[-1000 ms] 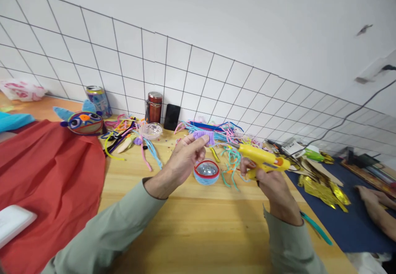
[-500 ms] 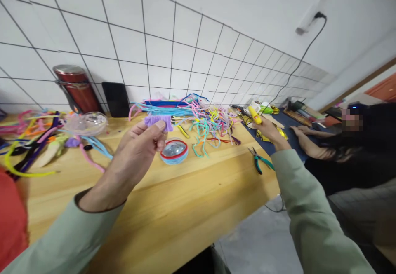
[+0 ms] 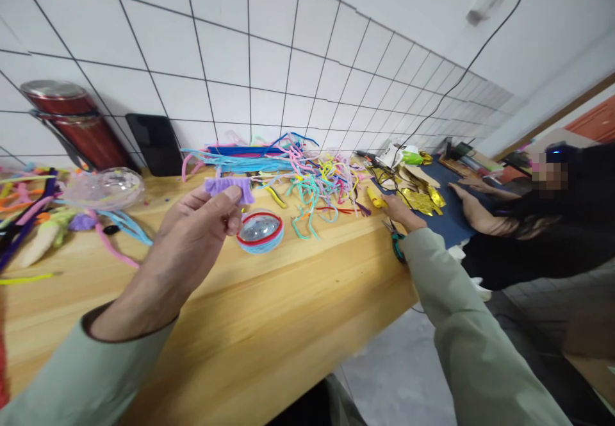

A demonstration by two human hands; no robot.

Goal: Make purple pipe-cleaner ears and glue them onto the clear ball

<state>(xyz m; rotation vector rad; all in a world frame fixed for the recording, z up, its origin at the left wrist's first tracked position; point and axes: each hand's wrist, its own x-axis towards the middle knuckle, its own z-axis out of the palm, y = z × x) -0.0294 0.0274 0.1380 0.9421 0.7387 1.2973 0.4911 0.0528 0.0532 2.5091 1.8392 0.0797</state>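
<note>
Between thumb and fingers, my left hand (image 3: pixel 199 230) pinches a purple piece of folded pipe cleaner (image 3: pixel 225 188) above the table. Just right of that hand stands a clear half-ball (image 3: pixel 260 231), its outside wrapped in light blue with a red band near the rim. Farther right, my right hand (image 3: pixel 400 210) is closed around a yellow glue gun (image 3: pixel 377 198), held low over the tabletop; part of it is hidden by the fingers. Pliers with teal handles (image 3: pixel 396 244) lie right beside my right wrist, partly covered by the sleeve.
Loose pipe cleaners (image 3: pixel 317 179) are heaped along the wall. A red flask (image 3: pixel 81 125), a black phone (image 3: pixel 154 144) and a clear plastic shell (image 3: pixel 104 188) stand at left. Gold foil (image 3: pixel 423 200) lies on a dark mat; a co-worker's arms (image 3: pixel 480 211) rest there. A black cord (image 3: pixel 449 102) hangs from the wall socket.
My right hand has brought the glue gun down and left, closer to the tabletop. My left hand still holds the purple piece. The view has shifted to the right.
</note>
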